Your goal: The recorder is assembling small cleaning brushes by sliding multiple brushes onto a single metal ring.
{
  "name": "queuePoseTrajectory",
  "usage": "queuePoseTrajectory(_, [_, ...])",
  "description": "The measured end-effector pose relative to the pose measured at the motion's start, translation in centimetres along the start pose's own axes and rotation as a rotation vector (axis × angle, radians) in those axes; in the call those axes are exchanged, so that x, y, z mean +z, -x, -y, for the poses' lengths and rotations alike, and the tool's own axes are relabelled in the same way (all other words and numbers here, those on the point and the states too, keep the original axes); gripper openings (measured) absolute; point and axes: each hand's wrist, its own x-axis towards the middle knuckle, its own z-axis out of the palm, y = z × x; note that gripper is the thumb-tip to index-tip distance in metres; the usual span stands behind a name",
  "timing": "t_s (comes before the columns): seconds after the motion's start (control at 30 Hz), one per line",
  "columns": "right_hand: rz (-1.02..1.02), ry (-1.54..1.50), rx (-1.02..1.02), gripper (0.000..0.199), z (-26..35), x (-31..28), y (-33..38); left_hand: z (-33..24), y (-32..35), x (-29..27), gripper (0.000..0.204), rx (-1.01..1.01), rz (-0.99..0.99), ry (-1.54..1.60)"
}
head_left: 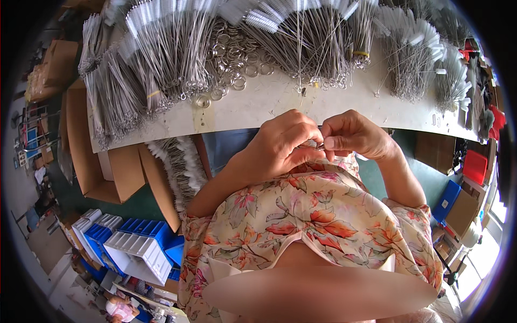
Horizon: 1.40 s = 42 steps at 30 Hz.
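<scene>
At the far left of the frame we saw an open cardboard box (102, 172) beside the table, and below it, in the lower left, blue and white plastic bins (134, 245). A bunch of white-bristled wire brushes (180, 167) hung just below the table edge, left of centre. Across the top, the white table (258, 105) carried dense bundles of thin wire brushes (161, 59) fanned along its far side, with a heap of metal rings (234, 59) between them at upper centre.

At mid-frame, our left hand (283, 145) and right hand (353, 134) met just below the table edge, above the floral blouse (312, 215). The fingertips of both were pressed together, pinching a small metal ring (319, 144) held between the two hands; only a sliver of it showed. We could not tell whether a wire was attached to it.

At the right edge stood a blue box (446, 200) and a red bin (475, 166).
</scene>
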Motion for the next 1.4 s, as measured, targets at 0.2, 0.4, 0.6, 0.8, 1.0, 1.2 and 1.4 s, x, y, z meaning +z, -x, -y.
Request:
queuePoseTrajectory(0.2, [0.032, 0.165, 0.047, 0.018, 0.0, -0.9, 0.7, -0.8, -0.8, 0.3, 0.021, -0.03, 0.097, 0.014])
queuePoseTrajectory(0.4, [0.038, 0.091, 0.115, 0.017, -0.4, -1.5, 1.1, 0.0, -1.5, 0.6, 0.024, 0.094, 0.178, -0.197])
queuePoseTrajectory(0.6, [-0.345, 0.739, -0.079, 0.012, -0.2, -2.0, 1.9, 3.8, -2.8, -3.4, 0.018, -0.013, -0.095, -0.545])
queuePoseTrajectory(0.8, [-0.766, 1.564, -0.258, 0.003, -3.4, -3.0, -0.2, 7.8, -4.1, -6.3, 0.015, -0.222, -0.071, -1.143])
queuePoseTrajectory(1.0, [-0.77, 1.106, -0.498, 0.006, -3.7, -1.8, -1.2, 8.0, -3.8, -6.8, 0.013, -0.188, -0.056, -1.142])
queuePoseTrajectory(1.2, [-0.646, 0.509, -0.477, 0.007, 1.2, 0.0, -1.0, 6.4, -3.9, -7.2, 0.009, -0.19, -0.344, -0.984])
queuePoseTrajectory(1.4, [-0.592, 0.456, -0.65, 0.01, 3.1, 1.9, -1.7, -0.5, -3.2, -4.9, 0.012, -0.386, -0.346, 0.031])
